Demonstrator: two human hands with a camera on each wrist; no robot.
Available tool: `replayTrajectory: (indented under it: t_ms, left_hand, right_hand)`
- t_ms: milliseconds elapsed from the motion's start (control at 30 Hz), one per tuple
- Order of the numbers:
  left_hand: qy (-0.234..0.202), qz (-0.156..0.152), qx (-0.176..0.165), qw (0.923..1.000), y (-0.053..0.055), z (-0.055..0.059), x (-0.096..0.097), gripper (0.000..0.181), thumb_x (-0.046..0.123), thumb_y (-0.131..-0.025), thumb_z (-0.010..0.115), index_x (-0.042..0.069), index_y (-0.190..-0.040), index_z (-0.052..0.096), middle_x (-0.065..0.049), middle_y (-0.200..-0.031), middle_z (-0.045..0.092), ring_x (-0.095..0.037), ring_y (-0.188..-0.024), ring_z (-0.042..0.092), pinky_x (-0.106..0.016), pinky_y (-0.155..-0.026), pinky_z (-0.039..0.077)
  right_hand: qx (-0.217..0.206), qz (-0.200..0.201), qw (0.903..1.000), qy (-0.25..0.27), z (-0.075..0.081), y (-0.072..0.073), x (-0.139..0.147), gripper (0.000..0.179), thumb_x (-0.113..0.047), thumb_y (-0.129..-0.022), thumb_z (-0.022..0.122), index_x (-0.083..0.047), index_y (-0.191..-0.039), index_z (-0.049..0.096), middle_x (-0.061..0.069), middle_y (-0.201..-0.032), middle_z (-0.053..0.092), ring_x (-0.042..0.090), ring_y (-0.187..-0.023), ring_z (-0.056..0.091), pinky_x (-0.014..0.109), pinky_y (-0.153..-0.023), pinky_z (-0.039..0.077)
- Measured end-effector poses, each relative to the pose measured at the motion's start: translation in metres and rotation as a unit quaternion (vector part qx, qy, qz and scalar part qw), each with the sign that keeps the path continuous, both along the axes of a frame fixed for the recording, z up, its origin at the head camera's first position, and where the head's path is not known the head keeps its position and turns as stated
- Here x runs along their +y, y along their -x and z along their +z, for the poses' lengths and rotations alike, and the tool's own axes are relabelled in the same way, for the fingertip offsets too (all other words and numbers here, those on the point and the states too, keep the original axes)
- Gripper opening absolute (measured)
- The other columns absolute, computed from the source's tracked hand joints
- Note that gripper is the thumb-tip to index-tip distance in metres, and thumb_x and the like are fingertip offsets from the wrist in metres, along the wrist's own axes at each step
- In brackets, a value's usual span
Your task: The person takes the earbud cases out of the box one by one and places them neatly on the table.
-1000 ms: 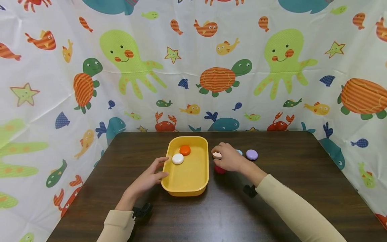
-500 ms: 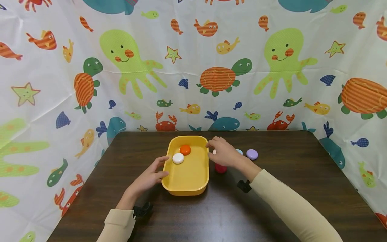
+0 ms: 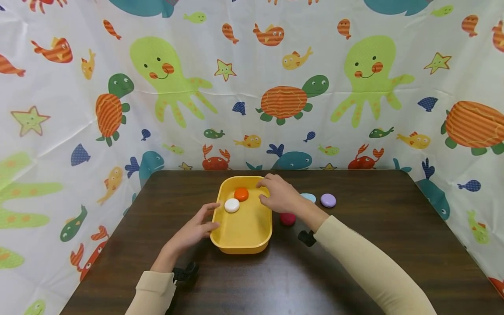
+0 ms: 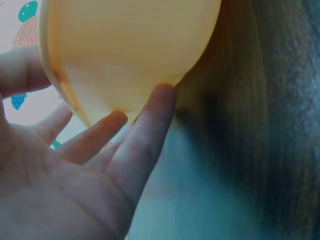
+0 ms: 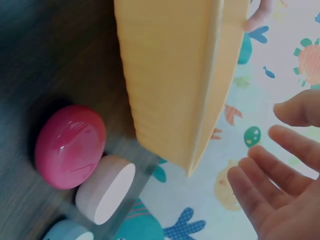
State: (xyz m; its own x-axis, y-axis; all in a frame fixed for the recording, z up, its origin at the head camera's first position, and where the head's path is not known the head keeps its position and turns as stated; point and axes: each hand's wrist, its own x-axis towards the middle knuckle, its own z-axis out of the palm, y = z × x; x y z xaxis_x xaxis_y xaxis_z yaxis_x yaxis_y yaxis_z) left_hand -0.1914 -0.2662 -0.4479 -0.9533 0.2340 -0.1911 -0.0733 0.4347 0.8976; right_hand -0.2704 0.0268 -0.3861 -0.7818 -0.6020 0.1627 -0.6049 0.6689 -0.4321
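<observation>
A yellow tray stands mid-table. Inside lie a glossy orange round piece and a white one. My left hand holds the tray's left side; in the left wrist view some fingers reach behind the rim while two fingertips touch the outer wall. Over the tray's right rim hovers my right hand, fingers loosely spread; nothing shows between them in the right wrist view. Below its wrist sits a dark red round piece. A pale pink round piece touches the red one; the right hand hides it in the head view.
Right of the tray, a light blue round piece and a purple one lie on the dark wooden table. A curtain with sea animals hangs behind the table and along its sides.
My right hand has moved left, from beside the pale pink piece to above the tray's right rim. The left hand and the tray have stayed put.
</observation>
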Motion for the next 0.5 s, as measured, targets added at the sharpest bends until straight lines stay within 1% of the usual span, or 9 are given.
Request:
replayTrajectory:
  t_ms: [200, 367, 500]
  left_hand:
    - [-0.002, -0.001, -0.001, 1.0, -0.001, 0.0, 0.0, 0.059, 0.019, -0.103, 0.057, 0.017, -0.155, 0.028, -0.023, -0.159, 0.026, -0.038, -0.13, 0.05, -0.051, -0.104, 0.049]
    - [-0.003, -0.004, 0.001, 1.0, -0.001, 0.001, -0.001, 0.059, 0.018, -0.103, 0.056, 0.017, -0.155, 0.027, -0.024, -0.159, 0.025, -0.039, -0.132, 0.049, -0.051, -0.104, 0.049]
    - [-0.003, -0.004, 0.0, 1.0, -0.001, 0.001, -0.001, 0.059, 0.019, -0.103, 0.056, 0.018, -0.155, 0.028, -0.024, -0.159, 0.025, -0.039, -0.133, 0.048, -0.051, -0.104, 0.049]
  right_hand:
    - [0.008, 0.003, 0.9999, -0.008, 0.003, 0.0, -0.01, 0.032, -0.022, -0.095, 0.067, -0.009, -0.125, 0.069, 0.009, -0.121, 0.061, 0.025, -0.113, 0.052, 0.039, -0.097, 0.053]
    - [0.015, 0.006, 0.9998, -0.01, 0.001, 0.002, -0.018, 0.032, -0.023, -0.095, 0.067, -0.011, -0.125, 0.069, 0.007, -0.123, 0.061, 0.024, -0.114, 0.052, 0.039, -0.096, 0.053]
    - [0.021, 0.015, 0.9994, -0.022, -0.001, 0.005, -0.023, 0.032, -0.022, -0.095, 0.067, -0.012, -0.126, 0.069, 0.007, -0.125, 0.061, 0.024, -0.114, 0.051, 0.038, -0.096, 0.053]
